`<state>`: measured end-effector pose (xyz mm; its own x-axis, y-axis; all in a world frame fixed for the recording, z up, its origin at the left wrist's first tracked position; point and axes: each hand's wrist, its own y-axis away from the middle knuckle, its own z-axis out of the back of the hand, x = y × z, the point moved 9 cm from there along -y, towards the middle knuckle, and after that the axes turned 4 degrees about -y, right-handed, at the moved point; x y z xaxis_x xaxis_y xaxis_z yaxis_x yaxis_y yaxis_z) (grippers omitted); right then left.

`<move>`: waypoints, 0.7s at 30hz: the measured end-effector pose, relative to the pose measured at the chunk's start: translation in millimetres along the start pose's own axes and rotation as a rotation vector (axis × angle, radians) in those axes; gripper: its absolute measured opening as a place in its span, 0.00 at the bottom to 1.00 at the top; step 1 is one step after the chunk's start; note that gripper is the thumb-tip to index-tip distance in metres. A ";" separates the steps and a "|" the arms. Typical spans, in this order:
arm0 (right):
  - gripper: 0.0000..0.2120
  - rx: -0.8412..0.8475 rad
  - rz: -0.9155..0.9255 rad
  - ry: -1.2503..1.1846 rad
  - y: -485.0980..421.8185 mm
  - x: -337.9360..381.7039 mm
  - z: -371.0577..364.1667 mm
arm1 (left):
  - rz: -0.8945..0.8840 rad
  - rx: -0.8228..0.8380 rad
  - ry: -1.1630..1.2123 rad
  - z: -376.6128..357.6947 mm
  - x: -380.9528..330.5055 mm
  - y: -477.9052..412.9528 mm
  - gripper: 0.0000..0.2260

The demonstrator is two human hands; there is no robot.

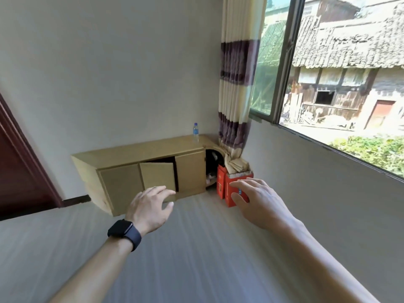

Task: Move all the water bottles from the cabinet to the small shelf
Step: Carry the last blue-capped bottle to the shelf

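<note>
From the head camera you see both of your arms stretched forward over a pale floor (196, 259) that is smeared into streaks, so nothing fine can be read on it. Your left hand (150, 206), with a dark watch (124, 234) on its wrist, is released, the fingers loosely spread and grasping nothing. It overlaps the lower corner of the cabinet's middle door (158, 176) in the picture, and you cannot tell whether it touches it. Your right hand (255, 200) is likewise released, fingers fanned out and empty. It covers part of two red boxes (227, 189) on the floor at the cabinet's right end, so their printing cannot be made out. The low wooden cabinet (140, 154) stands against the white wall. Its middle door is ajar, and the gap behind it is dark, so whatever is inside stays hidden. One water bottle (195, 132) with a blue cap stands upright on the cabinet's top, near the right end and close to the wall. Just right of the doors is a rounded open nook (213, 162), shadowed, holding something dark and light that you cannot identify. A striped curtain (235, 84) hangs into the corner, its hem bunched on the boxes. A dark brown door (17, 171) is cut off at the left edge, and the window (349, 73) is cut off at the right.
</note>
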<state>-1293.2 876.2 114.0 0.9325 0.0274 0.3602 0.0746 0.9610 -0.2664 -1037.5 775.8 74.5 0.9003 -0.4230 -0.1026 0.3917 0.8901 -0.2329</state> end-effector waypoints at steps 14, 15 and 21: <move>0.18 -0.030 -0.084 0.034 -262.3 -120.9 -36.6 | -0.079 0.002 0.050 -83.9 10.5 -323.4 0.24; 0.18 -0.028 -0.090 0.038 -287.5 -128.4 -40.0 | -0.083 -0.004 0.058 -89.0 14.9 -350.7 0.25; 0.18 -0.016 -0.117 0.028 -416.6 -166.4 -65.4 | -0.101 0.027 0.034 -126.6 40.8 -487.7 0.19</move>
<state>-1456.4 453.3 106.5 0.9265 -0.0930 0.3645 0.1893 0.9526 -0.2380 -1215.8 303.0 61.4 0.8492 -0.5159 -0.1125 0.4856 0.8467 -0.2175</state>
